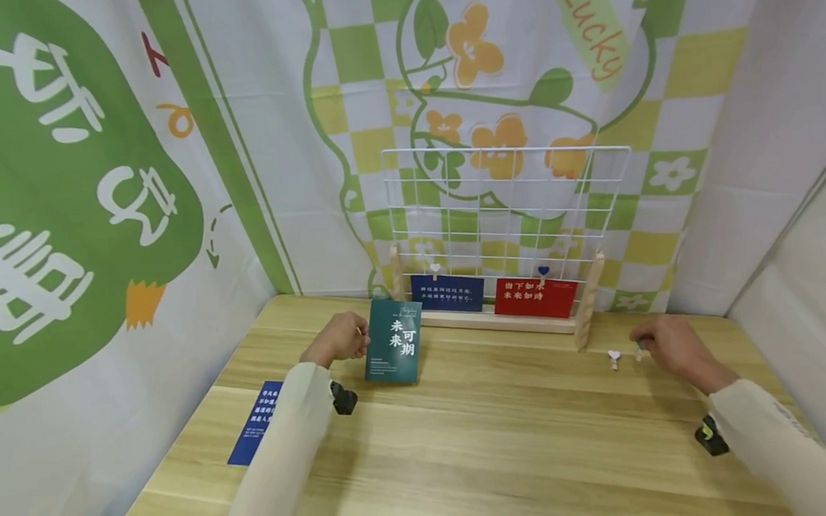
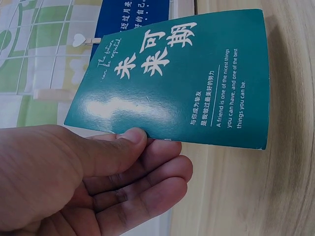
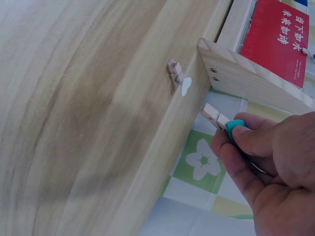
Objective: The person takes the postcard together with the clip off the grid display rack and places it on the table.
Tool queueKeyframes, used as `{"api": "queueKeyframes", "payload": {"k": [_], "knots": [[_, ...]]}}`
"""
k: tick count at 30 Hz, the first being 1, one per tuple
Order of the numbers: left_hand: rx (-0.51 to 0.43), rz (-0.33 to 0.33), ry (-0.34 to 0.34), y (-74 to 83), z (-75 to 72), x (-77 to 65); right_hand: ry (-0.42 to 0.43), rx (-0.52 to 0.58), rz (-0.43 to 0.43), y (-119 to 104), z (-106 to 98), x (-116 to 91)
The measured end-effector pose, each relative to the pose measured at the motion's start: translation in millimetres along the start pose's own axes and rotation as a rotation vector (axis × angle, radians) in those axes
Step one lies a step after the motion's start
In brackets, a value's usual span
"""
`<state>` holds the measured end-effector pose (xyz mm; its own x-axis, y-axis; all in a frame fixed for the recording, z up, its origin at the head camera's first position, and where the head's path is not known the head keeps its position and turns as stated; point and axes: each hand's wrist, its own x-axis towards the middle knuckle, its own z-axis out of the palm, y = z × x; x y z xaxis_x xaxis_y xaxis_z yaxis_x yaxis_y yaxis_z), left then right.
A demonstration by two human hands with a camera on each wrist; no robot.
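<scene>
My left hand [image 1: 339, 338] pinches the edge of a green card [image 1: 393, 350] with white writing, thumb on its face in the left wrist view. The card is held up over the table, left of the rack. At the right, my right hand [image 1: 676, 347] pinches a small wooden clothespin [image 3: 215, 117] by its teal top. A second clothespin [image 3: 175, 73] with a white heart lies on the table beside that hand. On the white wire grid rack [image 1: 507, 209], a white-heart clip holds a blue card [image 1: 448, 295] and a blue-heart clip holds a red card [image 1: 536, 299].
Another blue card [image 1: 255, 423] lies on the wooden table [image 1: 502, 452] at the left, partly covered by my left sleeve. The rack stands on wooden legs [image 1: 588, 305] at the back. Behind it hangs a patterned cloth [image 1: 352, 70].
</scene>
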<state>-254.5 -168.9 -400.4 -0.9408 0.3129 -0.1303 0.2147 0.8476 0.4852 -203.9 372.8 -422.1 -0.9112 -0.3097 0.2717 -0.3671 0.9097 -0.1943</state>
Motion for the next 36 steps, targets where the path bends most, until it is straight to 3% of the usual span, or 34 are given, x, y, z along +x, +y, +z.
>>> {"api": "queueKeyframes", "payload": {"k": [10, 15, 22, 36], "knots": [[-0.019, -0.002, -0.001, -2.3, 1.9, -0.8, 0.026, -0.019, -0.078, 3.6, 4.4, 0.2], [-0.008, -0.001, 0.001, -2.5, 2.3, -2.4, 0.001, -0.014, -0.050, 3.0, 4.5, 0.4], [-0.041, -0.070, -0.037, -3.7, 3.5, -5.7, -0.071, 0.019, 0.000, 1.1, 7.9, -0.8], [0.027, -0.040, -0.021, -15.6, 12.2, -10.1, -0.077, 0.039, -0.011, 0.9, 14.3, -2.5]]}}
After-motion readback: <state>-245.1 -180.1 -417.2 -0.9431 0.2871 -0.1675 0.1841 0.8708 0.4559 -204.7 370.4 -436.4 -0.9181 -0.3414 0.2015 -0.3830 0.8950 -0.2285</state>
